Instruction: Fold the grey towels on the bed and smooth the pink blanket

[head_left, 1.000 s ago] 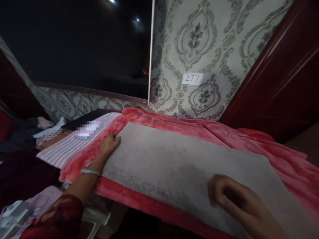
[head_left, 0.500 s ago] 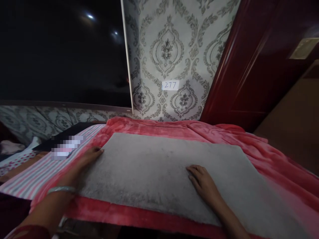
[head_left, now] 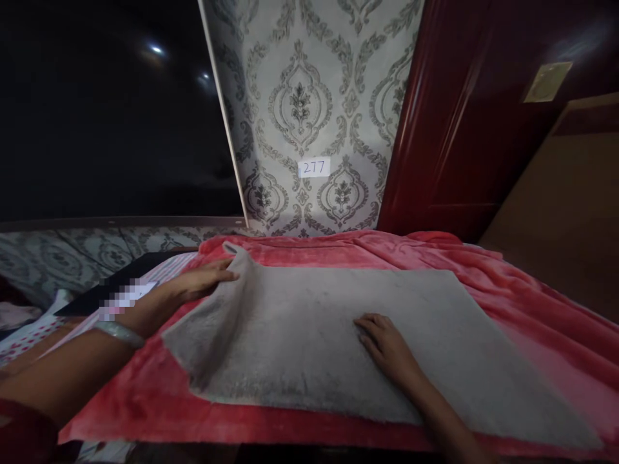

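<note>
A grey, short-napped cloth mat [head_left: 300, 335] lies spread on a red plush blanket [head_left: 193, 412]. Its left edge is lifted and curls up toward the right. My left hand [head_left: 210, 278], with a pale bangle at the wrist, grips that raised edge; the thumb shows and most fingers are partly hidden. On the mat's flat middle rests my right hand [head_left: 382, 341], palm down with its fingers loosely stretched out and nothing held.
A striped cloth [head_left: 167, 265] and a dark flat panel [head_left: 111, 277] lie at the left. Behind stand a large black screen [head_left: 116, 116], a patterned wall with a paper label [head_left: 314, 167] and a dark red door [head_left: 449, 116]. A brown board [head_left: 565, 187] leans at the right.
My left hand has lifted the mat's left edge and drawn it up and to the right, baring more red blanket. My right hand stays on the mat. The view has shifted slightly right.
</note>
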A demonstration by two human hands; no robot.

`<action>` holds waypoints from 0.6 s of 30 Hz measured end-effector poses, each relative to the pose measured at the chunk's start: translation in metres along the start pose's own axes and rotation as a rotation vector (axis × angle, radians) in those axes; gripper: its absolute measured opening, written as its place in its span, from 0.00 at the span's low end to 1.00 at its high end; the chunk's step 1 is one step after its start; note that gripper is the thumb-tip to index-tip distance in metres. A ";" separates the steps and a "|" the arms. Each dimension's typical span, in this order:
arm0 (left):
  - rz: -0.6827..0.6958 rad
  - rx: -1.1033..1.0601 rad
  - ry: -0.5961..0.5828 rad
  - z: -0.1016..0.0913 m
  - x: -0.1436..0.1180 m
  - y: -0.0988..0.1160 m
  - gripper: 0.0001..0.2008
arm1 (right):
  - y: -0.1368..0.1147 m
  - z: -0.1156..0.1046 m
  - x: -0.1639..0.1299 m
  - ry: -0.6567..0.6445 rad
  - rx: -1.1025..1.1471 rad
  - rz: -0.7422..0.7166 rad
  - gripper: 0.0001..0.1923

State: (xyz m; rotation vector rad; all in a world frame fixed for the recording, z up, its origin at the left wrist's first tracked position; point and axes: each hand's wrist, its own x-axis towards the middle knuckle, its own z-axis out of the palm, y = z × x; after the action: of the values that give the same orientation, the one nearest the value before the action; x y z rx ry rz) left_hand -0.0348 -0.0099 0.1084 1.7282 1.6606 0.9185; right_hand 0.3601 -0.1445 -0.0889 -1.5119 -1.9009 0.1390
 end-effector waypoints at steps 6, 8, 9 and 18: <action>0.045 -0.286 -0.493 0.108 -0.008 0.081 0.32 | -0.003 0.000 0.000 0.024 0.046 0.015 0.18; 0.031 -0.258 -0.502 0.158 -0.016 0.089 0.36 | -0.004 -0.001 0.001 0.028 0.061 0.019 0.18; 0.011 -0.242 -0.532 0.182 -0.021 0.089 0.38 | -0.004 -0.001 0.002 0.029 0.067 0.022 0.18; 0.013 -0.214 -0.715 0.241 -0.040 0.054 0.34 | -0.003 -0.004 0.007 0.015 0.178 0.050 0.18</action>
State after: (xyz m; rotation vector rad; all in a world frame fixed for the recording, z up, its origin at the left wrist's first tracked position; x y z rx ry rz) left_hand 0.1895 -0.0394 0.0017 1.6489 1.0397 0.3812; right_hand 0.3597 -0.1401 -0.0813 -1.4363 -1.7889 0.3107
